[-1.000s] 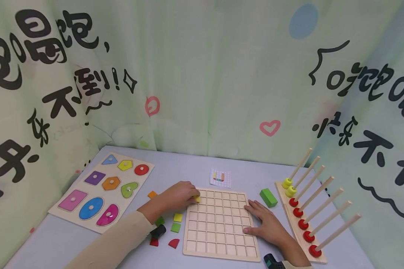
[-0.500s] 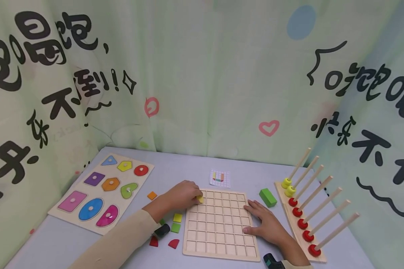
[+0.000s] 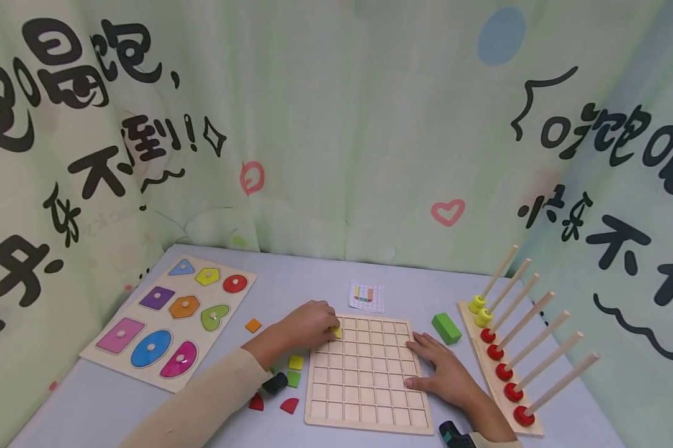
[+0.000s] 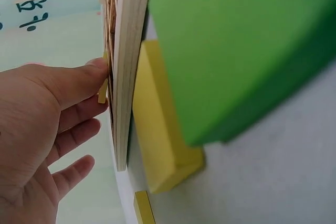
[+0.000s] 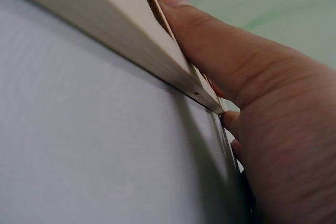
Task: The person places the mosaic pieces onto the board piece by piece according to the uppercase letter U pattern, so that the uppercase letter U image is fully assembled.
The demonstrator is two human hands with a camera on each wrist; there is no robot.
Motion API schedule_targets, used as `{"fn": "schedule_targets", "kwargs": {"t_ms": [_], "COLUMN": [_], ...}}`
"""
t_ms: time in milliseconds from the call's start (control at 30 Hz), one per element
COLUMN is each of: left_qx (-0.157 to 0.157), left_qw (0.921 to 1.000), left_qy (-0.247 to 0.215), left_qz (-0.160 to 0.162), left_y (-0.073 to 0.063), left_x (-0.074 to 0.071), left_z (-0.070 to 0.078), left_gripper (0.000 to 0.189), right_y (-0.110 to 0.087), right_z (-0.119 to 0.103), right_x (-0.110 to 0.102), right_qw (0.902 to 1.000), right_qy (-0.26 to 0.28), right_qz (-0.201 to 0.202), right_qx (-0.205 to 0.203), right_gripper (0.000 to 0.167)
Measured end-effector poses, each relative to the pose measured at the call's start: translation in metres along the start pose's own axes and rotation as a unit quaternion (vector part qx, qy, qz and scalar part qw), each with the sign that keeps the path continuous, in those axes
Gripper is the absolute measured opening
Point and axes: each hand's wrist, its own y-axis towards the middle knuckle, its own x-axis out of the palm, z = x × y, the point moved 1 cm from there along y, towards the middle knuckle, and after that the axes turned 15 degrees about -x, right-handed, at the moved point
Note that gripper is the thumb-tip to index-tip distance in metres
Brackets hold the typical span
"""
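My left hand (image 3: 310, 325) is over the upper left corner of a wooden grid board (image 3: 361, 378). Between thumb and finger it pinches a small yellow tile (image 4: 102, 94), which meets the board's surface in the left wrist view; the other fingers spread out behind. From above, most of that tile is covered by the hand. On the opposite side, my right hand (image 3: 441, 368) rests along the board's right edge, thumb (image 5: 197, 30) on the grid and fingers extended at the rim. Left of the board lie a yellow square (image 3: 296, 363) and a green square (image 3: 293, 379).
Two red quarter-round pieces (image 3: 289, 405) and an orange square (image 3: 253, 325) lie at the left. A printed pattern card (image 3: 366, 297) is behind the board. A shape puzzle (image 3: 188, 330) stands far left; a green block (image 3: 446, 328) and a pegged ring rack (image 3: 475, 333) stand right.
My left hand has shifted slightly right with the yellow tile, further over the board's corner, uncovering the orange square. The right hand stays where it was.
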Motion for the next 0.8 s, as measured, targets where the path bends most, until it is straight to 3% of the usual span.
{"fn": "schedule_targets", "kwargs": {"t_ms": [367,800], "left_qx": [-0.025,-0.028], "left_qw": [0.9972,0.9964], "left_qy": [-0.061,-0.067], "left_qz": [-0.035,-0.044], "left_y": [0.0028,0.0044], "left_x": [0.0023,0.0047], "left_z": [-0.0024,-0.0025], "left_gripper": [0.026,0.025], "right_y": [0.0002,-0.0003], "right_z": [0.0006,-0.0009], "right_x": [0.0002,-0.0001], "right_qw": [1.0000,0.9999], "right_qy": [0.004,0.010], "right_qz": [0.004,0.002], "right_qx": [0.002,0.006], "right_gripper": [0.091,0.090]}}
